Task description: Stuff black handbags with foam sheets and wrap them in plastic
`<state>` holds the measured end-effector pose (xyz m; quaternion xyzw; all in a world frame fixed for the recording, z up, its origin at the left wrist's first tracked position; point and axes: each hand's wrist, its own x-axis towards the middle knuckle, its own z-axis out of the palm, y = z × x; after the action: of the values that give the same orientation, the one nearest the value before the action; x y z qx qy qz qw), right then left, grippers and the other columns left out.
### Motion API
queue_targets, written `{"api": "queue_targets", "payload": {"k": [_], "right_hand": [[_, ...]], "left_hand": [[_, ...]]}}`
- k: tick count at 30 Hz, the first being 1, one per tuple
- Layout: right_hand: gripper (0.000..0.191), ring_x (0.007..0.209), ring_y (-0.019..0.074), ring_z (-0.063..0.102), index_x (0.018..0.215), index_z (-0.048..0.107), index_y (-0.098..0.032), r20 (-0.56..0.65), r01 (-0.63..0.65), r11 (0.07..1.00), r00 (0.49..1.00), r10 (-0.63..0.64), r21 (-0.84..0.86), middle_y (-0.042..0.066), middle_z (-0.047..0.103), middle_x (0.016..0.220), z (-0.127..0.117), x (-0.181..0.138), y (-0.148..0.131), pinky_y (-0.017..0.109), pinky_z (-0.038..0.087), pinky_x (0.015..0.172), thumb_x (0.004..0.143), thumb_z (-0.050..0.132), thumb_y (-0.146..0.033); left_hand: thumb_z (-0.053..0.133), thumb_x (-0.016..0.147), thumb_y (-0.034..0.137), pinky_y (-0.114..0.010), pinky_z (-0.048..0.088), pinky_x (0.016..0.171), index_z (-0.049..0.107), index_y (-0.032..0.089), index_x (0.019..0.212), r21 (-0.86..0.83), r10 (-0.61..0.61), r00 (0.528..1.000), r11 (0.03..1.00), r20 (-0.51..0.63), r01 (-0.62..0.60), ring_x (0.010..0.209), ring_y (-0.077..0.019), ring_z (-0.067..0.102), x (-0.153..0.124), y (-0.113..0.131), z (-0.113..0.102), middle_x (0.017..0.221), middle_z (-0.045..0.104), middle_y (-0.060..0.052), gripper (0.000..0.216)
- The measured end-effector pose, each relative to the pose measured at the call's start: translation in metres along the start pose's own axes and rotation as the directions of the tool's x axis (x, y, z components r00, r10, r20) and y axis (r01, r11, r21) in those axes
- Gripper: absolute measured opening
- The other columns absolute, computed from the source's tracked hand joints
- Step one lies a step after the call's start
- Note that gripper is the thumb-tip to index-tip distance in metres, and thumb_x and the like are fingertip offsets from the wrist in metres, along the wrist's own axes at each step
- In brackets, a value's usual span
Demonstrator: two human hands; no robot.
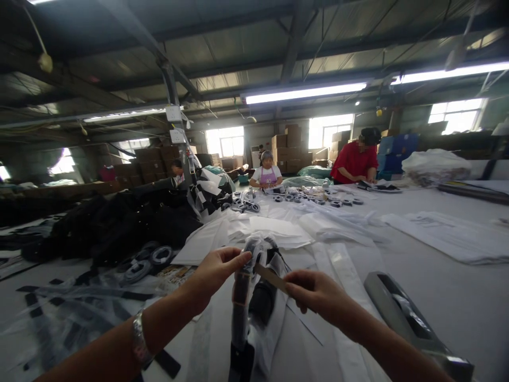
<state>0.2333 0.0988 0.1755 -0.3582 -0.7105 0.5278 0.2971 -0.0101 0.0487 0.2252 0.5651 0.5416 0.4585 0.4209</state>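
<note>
My left hand (222,270) is closed, thumb and fingers pinching the top of a dark bag handle (240,297) partly wrapped in clear plastic. Between the fingertips of my right hand (314,289) is a narrow brown strip (271,278), perhaps tape or paper. Its far end reaches the wrapped handle; whether it sticks there I cannot tell. Right beside the handle sits a black rolled part (262,302), with white wrapping (272,339) around and under it. The lower end of the handle runs out of view at the bottom.
A grey tape dispenser (401,313) stands at right on the white table (457,286). White sheets (274,228) spread ahead. Black bags (119,223) pile up at left, near wrapped coiled straps (139,268) and plastic-covered strips (79,313). Co-workers (267,172) work across the table.
</note>
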Motion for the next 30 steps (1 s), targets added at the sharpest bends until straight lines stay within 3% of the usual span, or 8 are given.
{"api": "queue_targets", "payload": {"k": [3,5,9,14,20,25,27,30], "right_hand": [[0.028,0.056,0.0111,0.052,0.092,0.076,-0.018,-0.001,0.068,0.996,0.998,-0.069,0.059,-0.002,0.061,0.065,0.014,0.019,-0.009,0.024,0.041,0.054,0.083,0.068,-0.043],[0.027,0.058,0.0100,0.051,0.093,0.077,-0.017,0.023,0.078,0.967,0.996,-0.086,0.243,-0.002,0.061,0.066,0.022,0.031,-0.015,0.023,0.041,0.057,0.080,0.073,-0.041],[0.029,0.069,0.0100,0.055,0.093,0.078,-0.017,0.117,-0.091,0.832,0.993,0.032,0.547,0.000,0.067,0.077,0.032,0.044,-0.021,0.021,0.044,0.068,0.072,0.081,-0.038],[0.024,0.084,0.0103,0.061,0.096,0.077,-0.020,0.166,-0.200,0.738,0.979,0.120,0.644,0.002,0.071,0.100,0.039,0.041,-0.024,0.020,0.047,0.076,0.076,0.076,-0.034],[0.030,0.089,0.0109,0.063,0.100,0.075,-0.022,0.120,-0.220,0.657,0.974,0.193,0.721,0.001,0.073,0.103,0.050,0.039,-0.033,0.018,0.047,0.072,0.075,0.078,-0.038],[0.036,0.103,0.0154,0.061,0.104,0.075,-0.023,0.097,-0.179,0.735,0.984,0.153,0.654,0.002,0.072,0.110,0.054,0.039,-0.036,0.022,0.045,0.079,0.077,0.075,-0.047],[0.038,0.105,0.0179,0.060,0.104,0.075,-0.023,0.114,-0.147,0.787,0.989,0.098,0.599,0.003,0.071,0.111,0.053,0.039,-0.037,0.025,0.043,0.082,0.078,0.073,-0.050],[0.039,0.108,0.0209,0.059,0.098,0.075,-0.022,0.112,-0.115,0.856,0.991,0.067,0.504,0.004,0.072,0.108,0.052,0.041,-0.038,0.029,0.041,0.086,0.077,0.072,-0.055]], "left_hand": [[0.072,0.078,0.057,-0.028,0.041,0.078,0.076,0.017,0.090,0.010,0.011,1.000,1.000,0.002,-0.011,0.083,-0.0190,0.059,-0.002,0.003,0.002,0.085,0.071,-0.003,0.041],[0.073,0.077,0.057,-0.028,0.042,0.079,0.077,0.017,0.093,0.002,0.013,1.000,1.000,0.011,-0.013,0.084,-0.0197,0.060,-0.002,0.004,0.003,0.086,0.072,-0.003,0.043],[0.072,0.077,0.059,-0.029,0.043,0.079,0.076,0.017,0.098,-0.014,0.021,0.999,1.000,0.024,-0.020,0.085,-0.0203,0.062,-0.004,0.009,0.003,0.086,0.072,-0.003,0.047],[0.072,0.078,0.055,-0.031,0.045,0.085,0.078,0.019,0.098,-0.030,0.034,0.996,0.999,0.081,-0.032,0.092,-0.0236,0.064,-0.006,0.011,0.001,0.086,0.073,-0.004,0.042],[0.073,0.079,0.054,-0.030,0.045,0.088,0.078,0.021,0.099,-0.077,0.065,0.995,0.995,0.077,-0.059,0.096,-0.0236,0.065,-0.007,0.011,0.002,0.087,0.073,-0.003,0.040],[0.077,0.073,0.056,-0.033,0.047,0.085,0.076,0.015,0.102,-0.151,0.032,0.999,0.988,0.027,-0.028,0.092,-0.0247,0.066,-0.009,0.004,0.003,0.092,0.072,-0.008,0.050],[0.081,0.069,0.056,-0.034,0.047,0.086,0.071,0.014,0.112,-0.191,0.005,0.999,0.981,-0.047,-0.014,0.097,-0.0258,0.065,-0.007,-0.003,0.004,0.107,0.070,-0.011,0.061],[0.088,0.061,0.053,-0.034,0.048,0.085,0.055,0.017,0.132,-0.262,-0.056,0.983,0.965,-0.178,0.007,0.104,-0.0274,0.064,-0.005,-0.014,0.006,0.135,0.054,-0.017,0.085]]}}
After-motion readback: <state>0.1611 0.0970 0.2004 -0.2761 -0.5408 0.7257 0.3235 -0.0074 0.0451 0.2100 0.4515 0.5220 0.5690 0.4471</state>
